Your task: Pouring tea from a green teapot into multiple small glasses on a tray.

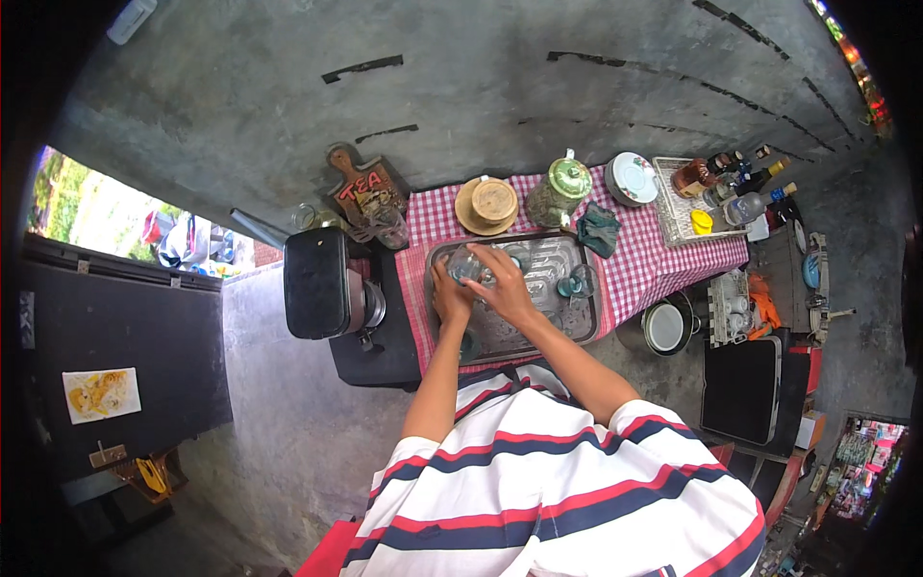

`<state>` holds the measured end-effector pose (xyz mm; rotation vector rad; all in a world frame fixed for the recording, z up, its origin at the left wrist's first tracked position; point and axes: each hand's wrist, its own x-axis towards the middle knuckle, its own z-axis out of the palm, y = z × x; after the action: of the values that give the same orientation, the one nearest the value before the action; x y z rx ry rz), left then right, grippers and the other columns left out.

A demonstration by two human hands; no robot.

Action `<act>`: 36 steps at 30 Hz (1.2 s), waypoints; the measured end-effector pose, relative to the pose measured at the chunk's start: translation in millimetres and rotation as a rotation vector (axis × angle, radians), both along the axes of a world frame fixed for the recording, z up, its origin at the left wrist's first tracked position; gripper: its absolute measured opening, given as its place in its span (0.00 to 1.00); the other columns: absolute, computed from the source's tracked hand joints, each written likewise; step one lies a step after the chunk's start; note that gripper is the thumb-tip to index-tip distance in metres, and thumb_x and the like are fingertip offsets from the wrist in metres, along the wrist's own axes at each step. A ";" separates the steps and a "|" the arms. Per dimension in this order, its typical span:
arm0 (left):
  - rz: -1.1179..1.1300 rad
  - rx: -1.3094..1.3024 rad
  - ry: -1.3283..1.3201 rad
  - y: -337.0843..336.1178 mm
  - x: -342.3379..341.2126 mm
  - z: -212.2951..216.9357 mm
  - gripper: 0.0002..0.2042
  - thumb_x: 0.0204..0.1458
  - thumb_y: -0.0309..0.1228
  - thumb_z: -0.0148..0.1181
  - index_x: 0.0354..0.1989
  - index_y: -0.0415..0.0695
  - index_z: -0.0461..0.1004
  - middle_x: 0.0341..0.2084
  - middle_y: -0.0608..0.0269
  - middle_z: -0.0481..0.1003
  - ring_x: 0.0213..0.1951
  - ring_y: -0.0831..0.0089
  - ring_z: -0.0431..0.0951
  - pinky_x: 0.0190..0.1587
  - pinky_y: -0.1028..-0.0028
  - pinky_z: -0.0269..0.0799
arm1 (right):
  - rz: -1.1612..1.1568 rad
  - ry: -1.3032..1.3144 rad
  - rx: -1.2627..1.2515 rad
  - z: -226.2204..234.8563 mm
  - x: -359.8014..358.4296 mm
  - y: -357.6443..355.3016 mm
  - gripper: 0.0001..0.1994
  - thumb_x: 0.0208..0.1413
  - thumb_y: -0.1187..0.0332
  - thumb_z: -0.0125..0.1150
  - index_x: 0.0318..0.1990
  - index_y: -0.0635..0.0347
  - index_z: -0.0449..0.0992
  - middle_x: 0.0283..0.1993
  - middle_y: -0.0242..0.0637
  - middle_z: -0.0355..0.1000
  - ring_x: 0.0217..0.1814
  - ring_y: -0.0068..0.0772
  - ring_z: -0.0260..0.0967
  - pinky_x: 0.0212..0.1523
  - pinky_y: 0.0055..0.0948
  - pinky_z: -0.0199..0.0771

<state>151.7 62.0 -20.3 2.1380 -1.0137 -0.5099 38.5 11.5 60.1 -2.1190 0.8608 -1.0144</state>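
My left hand point(450, 297) and my right hand point(502, 284) are both closed round a clear drinking glass point(465, 265). They hold it over the left part of a metal tray point(592, 317). A second glass point(576, 286), bluish and clear, is on the tray's right side. Near my left wrist, another glass point(468, 346) shows partly at the tray's front left; my forearm hides some of it. Behind the tray stands a green patterned teapot point(556, 194) with a lid. A dark green cloth point(598, 229) lies crumpled to its right.
A red-and-white checked cloth point(642, 270) covers the table. Woven round mats point(487, 204) and stacked plates point(634, 179) stand along the back. At right, a wire basket point(675, 223) holds several bottles. A black-lidded appliance point(317, 282) sits to the left. A bucket point(663, 327) stands beside the table.
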 end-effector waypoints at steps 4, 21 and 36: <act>0.022 0.037 0.000 -6.2 -6.8 9.2 0.41 0.41 0.48 0.73 0.60 0.46 0.58 0.58 0.51 0.63 0.57 0.45 0.69 0.51 0.48 0.69 | -0.013 0.023 -0.024 -0.3 -0.9 -6.5 0.31 0.43 0.70 0.74 0.58 0.61 0.71 0.56 0.46 0.71 0.57 0.48 0.69 0.56 0.40 0.71; -0.027 0.002 -0.039 -6.3 -7.0 8.9 0.41 0.42 0.48 0.72 0.60 0.42 0.56 0.56 0.46 0.63 0.55 0.41 0.69 0.50 0.47 0.70 | -0.038 -0.039 -0.006 7.6 2.0 1.1 0.32 0.43 0.71 0.74 0.59 0.60 0.71 0.56 0.45 0.71 0.57 0.48 0.69 0.57 0.40 0.71; -0.065 0.018 0.001 -2.9 -7.4 13.3 0.42 0.44 0.49 0.70 0.62 0.41 0.55 0.58 0.50 0.62 0.57 0.45 0.68 0.52 0.49 0.71 | 0.029 0.000 -0.073 10.1 -0.4 4.0 0.31 0.43 0.72 0.73 0.58 0.61 0.71 0.55 0.45 0.71 0.57 0.48 0.69 0.57 0.40 0.70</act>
<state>144.3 59.1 -7.0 2.1257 -1.0845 -0.5532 38.1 15.5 70.2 -2.1864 0.8017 -1.0450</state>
